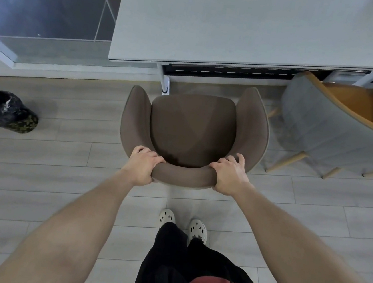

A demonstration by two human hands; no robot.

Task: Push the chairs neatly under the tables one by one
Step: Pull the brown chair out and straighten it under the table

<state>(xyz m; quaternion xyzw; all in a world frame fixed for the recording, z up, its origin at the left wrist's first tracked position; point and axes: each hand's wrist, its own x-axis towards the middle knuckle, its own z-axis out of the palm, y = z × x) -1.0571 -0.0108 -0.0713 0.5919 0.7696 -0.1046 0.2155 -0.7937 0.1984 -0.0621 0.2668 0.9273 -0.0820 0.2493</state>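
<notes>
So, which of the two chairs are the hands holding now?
The brown chair in the middle: both the left hand and the right hand grip its backrest. The grey and orange chair on the right is untouched.

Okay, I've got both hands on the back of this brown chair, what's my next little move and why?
Probably push it straight ahead, nudging slightly right. Your left hand and right hand already grip the backrest of the brown chair, yet its seat is wholly outside the table edge, and the white table leg stands just beyond the seat's front left corner.
</notes>
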